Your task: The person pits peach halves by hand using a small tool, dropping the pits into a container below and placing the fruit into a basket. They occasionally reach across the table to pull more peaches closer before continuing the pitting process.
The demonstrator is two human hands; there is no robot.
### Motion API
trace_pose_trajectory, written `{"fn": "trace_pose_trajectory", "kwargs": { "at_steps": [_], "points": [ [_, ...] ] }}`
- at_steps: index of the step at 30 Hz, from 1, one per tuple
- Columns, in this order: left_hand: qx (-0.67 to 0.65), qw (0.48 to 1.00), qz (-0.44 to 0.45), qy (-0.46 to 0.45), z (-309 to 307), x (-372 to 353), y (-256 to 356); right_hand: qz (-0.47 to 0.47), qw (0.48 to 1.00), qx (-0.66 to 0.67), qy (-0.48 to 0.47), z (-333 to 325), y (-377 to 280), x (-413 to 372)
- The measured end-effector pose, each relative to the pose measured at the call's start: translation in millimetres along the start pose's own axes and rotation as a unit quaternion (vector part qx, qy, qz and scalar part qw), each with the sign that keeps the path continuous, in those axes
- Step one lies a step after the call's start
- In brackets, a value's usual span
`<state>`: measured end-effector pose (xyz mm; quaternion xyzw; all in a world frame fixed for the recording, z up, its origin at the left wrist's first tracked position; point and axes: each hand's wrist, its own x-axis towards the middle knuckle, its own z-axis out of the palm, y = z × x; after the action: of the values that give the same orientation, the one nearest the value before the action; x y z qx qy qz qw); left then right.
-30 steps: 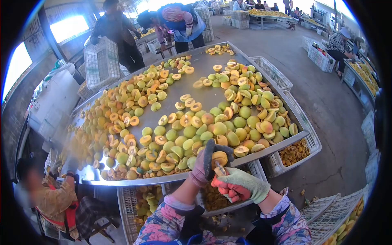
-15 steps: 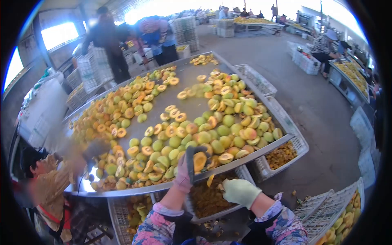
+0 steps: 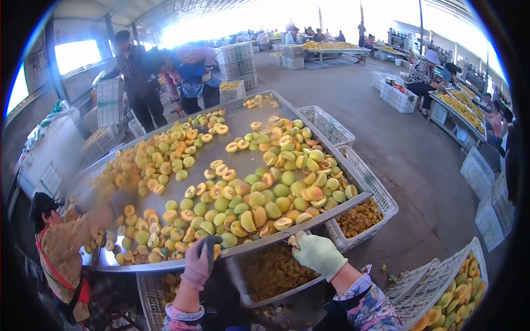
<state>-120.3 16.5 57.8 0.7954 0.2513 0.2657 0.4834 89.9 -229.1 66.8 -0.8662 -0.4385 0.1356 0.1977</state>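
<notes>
A long metal table holds several whole green-yellow peaches and cut halves. My left hand, in a pink glove with a dark palm, is at the table's front rim, its fingers curled beside a green peach; I cannot see whether it grips anything. My right hand, in a green glove, hovers just below the rim, closed on a small knife. Under my hands stands a white crate of pits.
A second pit crate and an empty crate line the table's right side. A crate of yellow fruit stands at lower right. A seated person works at the left; two people stand at the far end.
My left hand held a cut peach half above the rim; it has dropped down and left to the rim without it. My right hand stays by the pit crate. The view has tilted up.
</notes>
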Motion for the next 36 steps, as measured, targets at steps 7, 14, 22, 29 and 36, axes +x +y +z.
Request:
{"fn": "trace_pose_trajectory", "kwargs": {
  "at_steps": [7, 14, 22, 29, 36],
  "points": [
    [0.261, 0.934, -0.182, 0.162, -114.8, -102.9, -68.4, -0.056, 0.998, 0.015, 0.036, 4.9, -7.5, -4.4],
    [0.443, 0.880, -0.093, 0.143, -107.9, -123.8, -69.7, -0.028, 0.988, 0.087, 0.124, 12.1, 2.1, 3.1],
    [0.101, 0.970, 0.188, -0.119, 51.7, 2.0, 63.6, 0.146, 0.928, 0.298, 0.168, -55.8, 42.7, 64.5],
    [-0.028, 0.963, 0.130, -0.234, 128.8, 20.1, 11.4, 0.171, 0.967, 0.032, 0.187, -64.8, 113.0, 181.9],
    [-0.180, 0.928, -0.027, -0.325, 121.3, 33.7, -26.7, 0.214, 0.957, -0.149, 0.128, -50.7, 106.0, 247.9]
  ]
}}
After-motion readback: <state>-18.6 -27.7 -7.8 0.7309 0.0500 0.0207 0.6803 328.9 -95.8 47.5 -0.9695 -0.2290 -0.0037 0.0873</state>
